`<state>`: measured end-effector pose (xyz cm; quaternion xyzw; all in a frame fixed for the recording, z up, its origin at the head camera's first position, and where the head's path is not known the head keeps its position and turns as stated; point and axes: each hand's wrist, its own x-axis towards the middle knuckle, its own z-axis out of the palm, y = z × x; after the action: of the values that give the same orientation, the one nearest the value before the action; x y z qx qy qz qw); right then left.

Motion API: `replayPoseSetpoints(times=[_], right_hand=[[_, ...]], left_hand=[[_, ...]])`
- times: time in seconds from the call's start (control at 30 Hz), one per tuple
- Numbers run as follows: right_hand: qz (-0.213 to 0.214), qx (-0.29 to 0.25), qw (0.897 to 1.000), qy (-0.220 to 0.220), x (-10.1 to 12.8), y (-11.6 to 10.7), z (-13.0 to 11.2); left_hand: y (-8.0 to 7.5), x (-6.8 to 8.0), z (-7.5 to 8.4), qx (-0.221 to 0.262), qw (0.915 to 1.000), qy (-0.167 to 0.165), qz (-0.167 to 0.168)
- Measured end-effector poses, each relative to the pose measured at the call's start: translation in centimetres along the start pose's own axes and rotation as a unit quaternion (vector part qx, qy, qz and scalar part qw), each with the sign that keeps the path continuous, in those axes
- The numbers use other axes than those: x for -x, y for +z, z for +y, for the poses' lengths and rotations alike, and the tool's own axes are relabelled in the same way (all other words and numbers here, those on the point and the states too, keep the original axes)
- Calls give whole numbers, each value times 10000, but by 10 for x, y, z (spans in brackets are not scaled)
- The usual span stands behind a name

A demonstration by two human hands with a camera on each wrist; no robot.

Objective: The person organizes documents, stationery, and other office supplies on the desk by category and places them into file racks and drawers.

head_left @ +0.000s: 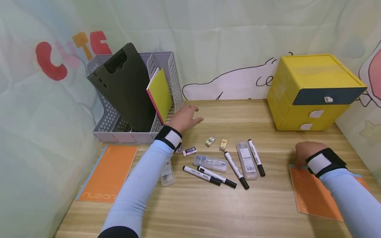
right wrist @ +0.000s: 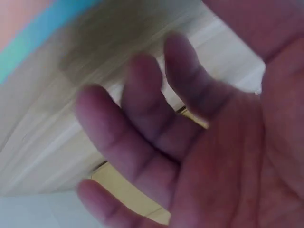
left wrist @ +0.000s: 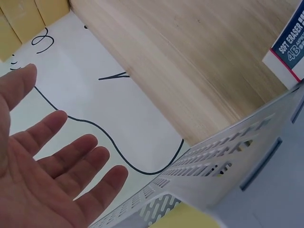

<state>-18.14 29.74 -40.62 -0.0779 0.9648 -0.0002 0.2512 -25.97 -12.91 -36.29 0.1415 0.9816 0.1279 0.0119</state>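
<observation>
My left hand (head_left: 184, 119) hovers beside the right wall of the grey desk organizer (head_left: 137, 138), its fingers spread and nothing in them. In the organizer stand a yellow-green notebook (head_left: 161, 96) and a large black file case (head_left: 128, 89) that leans left. Close by the hand, the left wrist view catches a soft eraser (left wrist: 289, 52). On the other side, my right hand (head_left: 309, 152) is over the blue-edged top of an orange notebook (head_left: 315, 191). In the right wrist view its fingers (right wrist: 147, 114) bend loosely, with an empty palm.
Several markers (head_left: 236, 170), small erasers (head_left: 210, 141) and clear plastic cases (head_left: 247, 160) lie across the middle of the wooden table (head_left: 253, 211). Another orange notebook (head_left: 111, 175) lies at the left. A yellow drawer unit (head_left: 321, 72) stands at the back right against the curtain.
</observation>
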Motion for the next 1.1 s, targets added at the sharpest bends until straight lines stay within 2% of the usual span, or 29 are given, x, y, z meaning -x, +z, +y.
replayPoseSetpoints(times=[0.13, 0.27, 0.33, 0.4, 0.53, 0.6, 0.73, 0.93, 1.1], right_hand=[[573, -222, 9981, -9, -8, -1, -4], [1576, -358, 9868, -98, -20, 3, -9], [1769, -415, 9833, -126, -23, 5, -11], [1498, -472, 9875, -151, -22, 4, -13], [445, -550, 9975, -62, -18, -4, -17], [201, -482, 9986, -7, -15, -8, -19], [215, -368, 9991, 34, -14, -9, -19], [115, -552, 9983, 172, -18, -8, -14], [270, -789, 9965, -95, -24, -11, -12]], left_hand=[[1, 2, 0, -4, 10000, -15, -24], [3, 3, 0, -38, 10000, 24, -36], [5, 3, 1, -37, 10000, 47, -67], [6, 3, 1, -18, 9999, 44, -110], [6, 4, 0, 15, 9999, -33, -130], [5, 5, 0, 2, 9999, -44, -116], [6, 6, 1, -14, 9999, 44, -121], [7, 8, 2, -13, 9998, 34, -214], [10, 8, 1, -59, 9996, 110, -240]])
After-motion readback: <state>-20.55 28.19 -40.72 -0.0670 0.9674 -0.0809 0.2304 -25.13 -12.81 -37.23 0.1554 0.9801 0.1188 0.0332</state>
